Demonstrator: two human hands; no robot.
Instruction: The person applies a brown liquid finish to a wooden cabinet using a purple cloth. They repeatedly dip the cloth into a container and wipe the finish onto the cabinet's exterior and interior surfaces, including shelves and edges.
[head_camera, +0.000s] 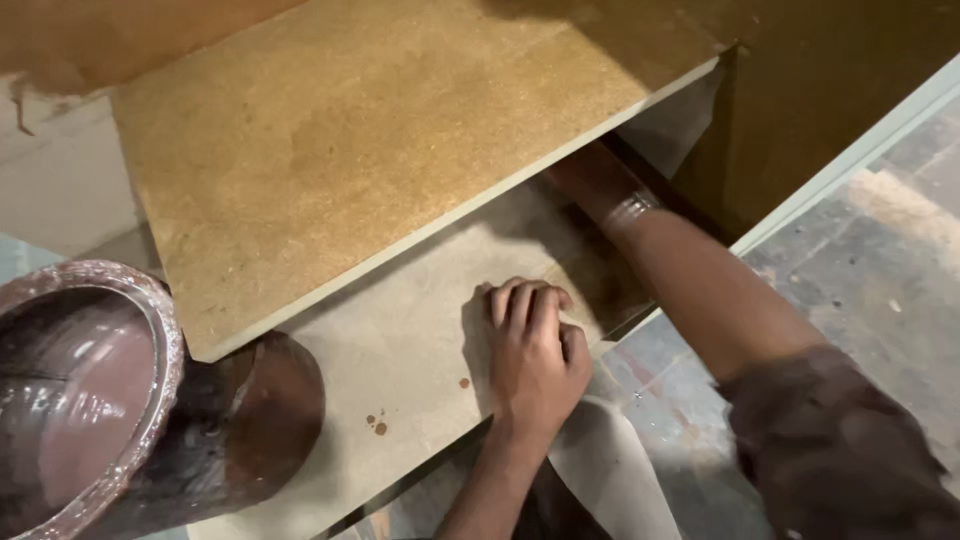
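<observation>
Down low, the left hand (532, 345) lay flat with bent fingers on the grey lower board (400, 350), holding nothing. Farther up, the right arm (690, 290) reached under the yellow top board (340, 140); its hand was hidden, so I cannot tell its grip.

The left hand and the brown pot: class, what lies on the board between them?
In the head view, between the left hand and the brown pot lies bare pale board, marked only by a few small brown drips.
</observation>
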